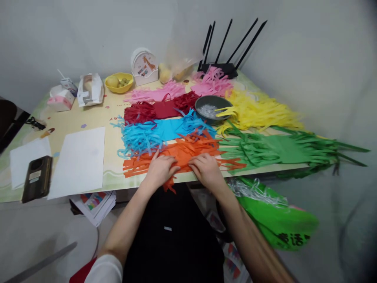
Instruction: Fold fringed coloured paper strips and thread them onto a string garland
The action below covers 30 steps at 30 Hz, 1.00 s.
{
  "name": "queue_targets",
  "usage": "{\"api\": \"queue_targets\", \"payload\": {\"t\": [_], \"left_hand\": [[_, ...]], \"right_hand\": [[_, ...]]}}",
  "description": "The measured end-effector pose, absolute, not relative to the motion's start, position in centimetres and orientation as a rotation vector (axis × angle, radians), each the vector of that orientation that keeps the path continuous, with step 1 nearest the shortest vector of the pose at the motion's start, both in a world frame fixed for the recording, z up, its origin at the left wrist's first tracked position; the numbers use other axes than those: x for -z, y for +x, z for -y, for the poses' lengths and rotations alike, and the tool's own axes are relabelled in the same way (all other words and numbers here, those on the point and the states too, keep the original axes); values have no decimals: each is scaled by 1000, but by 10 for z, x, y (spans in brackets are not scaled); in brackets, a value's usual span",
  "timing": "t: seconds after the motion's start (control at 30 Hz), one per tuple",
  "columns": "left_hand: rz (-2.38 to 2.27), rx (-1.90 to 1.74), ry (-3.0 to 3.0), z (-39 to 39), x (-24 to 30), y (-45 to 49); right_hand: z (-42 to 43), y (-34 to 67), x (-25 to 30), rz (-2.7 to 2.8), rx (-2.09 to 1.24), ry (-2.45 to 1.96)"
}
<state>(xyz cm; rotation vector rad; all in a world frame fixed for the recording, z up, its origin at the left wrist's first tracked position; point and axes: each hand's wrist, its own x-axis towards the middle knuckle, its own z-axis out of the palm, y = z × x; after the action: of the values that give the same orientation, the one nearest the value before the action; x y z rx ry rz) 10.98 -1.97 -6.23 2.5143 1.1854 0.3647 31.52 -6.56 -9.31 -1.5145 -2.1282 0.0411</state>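
At the lower centre of the frame, both hands press flat on the orange fringed paper (182,155) near the desk (114,179) edge — the left hand (160,169) and right hand (207,169) lie side by side, each grip released, fingers spread on the sheet. Just above it lies the blue fringed paper (165,131); the green fringed paper (279,149) sits to the right.

The orange fringed paper (179,154) lies flat at the near edge of the table (88,118) — strips cut along both ends, middle uncut — just in front of the blue fringed paper (159,131).
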Motion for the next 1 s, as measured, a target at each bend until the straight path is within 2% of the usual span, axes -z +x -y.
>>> {"api": "queue_targets", "payload": {"t": [0.4, 0.53, 0.63, 0.83, 1.0], "left_hand": [[-1318, -339, 2510, 20, 57, 121], [-1472, -410, 2514, 19, 54, 132], [-1527, -696, 2420, 17, 50, 134], [-1363, -1702, 1735, 2, 34, 99], [-1488, -2029, 1195, -18, 11, 15]], "right_hand": [[68, 311, 82, 1988, -110, -1535], [84, 287, 75, 1940, -179, -1413], [82, 264, 77, 1971, -417, -1489], [46, 254, 75, 1806, -596, -1771], [24, 271, 72, 1559, -718, -1820]]}}
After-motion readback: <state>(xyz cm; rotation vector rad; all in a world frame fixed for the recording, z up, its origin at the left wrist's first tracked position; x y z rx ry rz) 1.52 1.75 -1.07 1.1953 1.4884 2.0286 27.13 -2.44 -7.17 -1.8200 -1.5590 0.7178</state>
